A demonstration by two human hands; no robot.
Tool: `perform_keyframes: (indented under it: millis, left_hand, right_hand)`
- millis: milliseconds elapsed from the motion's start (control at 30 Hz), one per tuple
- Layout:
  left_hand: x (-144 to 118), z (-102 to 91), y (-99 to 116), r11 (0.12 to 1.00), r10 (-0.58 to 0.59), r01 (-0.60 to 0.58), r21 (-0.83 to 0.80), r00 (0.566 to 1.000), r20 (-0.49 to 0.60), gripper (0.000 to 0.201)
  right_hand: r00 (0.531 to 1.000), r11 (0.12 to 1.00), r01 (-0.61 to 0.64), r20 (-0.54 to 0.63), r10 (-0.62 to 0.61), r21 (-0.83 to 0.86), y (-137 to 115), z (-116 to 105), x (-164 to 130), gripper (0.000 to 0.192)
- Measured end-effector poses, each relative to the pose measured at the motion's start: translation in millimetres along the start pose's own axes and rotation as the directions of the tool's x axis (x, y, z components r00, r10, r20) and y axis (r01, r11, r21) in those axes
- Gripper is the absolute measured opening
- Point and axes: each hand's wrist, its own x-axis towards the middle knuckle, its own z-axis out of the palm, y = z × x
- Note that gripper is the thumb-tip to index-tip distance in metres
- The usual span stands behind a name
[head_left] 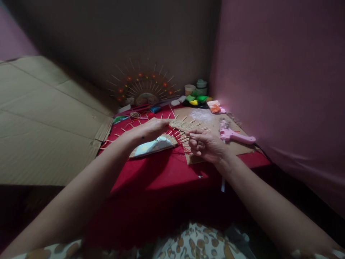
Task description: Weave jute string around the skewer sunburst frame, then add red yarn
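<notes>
My left hand [154,128] presses the half-built fan of thin wooden sticks [175,133]; my right hand [205,144] pinches one stick, many already fanned out.

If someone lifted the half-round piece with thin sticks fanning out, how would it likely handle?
The half-round piece with thin wooden sticks probably lifts light. The sticks look slender, so likely snap-prone. The left hand rests on it, the right hand beside it.

My left hand [152,130] rests on the stick sunburst [161,138]; the glue gun [234,135] lies right of my right hand [206,145], clay pieces [198,99] behind
</notes>
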Motion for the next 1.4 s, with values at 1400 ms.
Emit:
perform_keyframes:
  millis: [1400]
  left_hand:
    - [-12,-13.3,1,0.997,-0.014,0.011,-0.076,0.999,-0.041,0.018]
  right_hand:
    - [0.874,0.659,0.27,-0.109,-0.474,-0.702,-20,12,15,0.02]
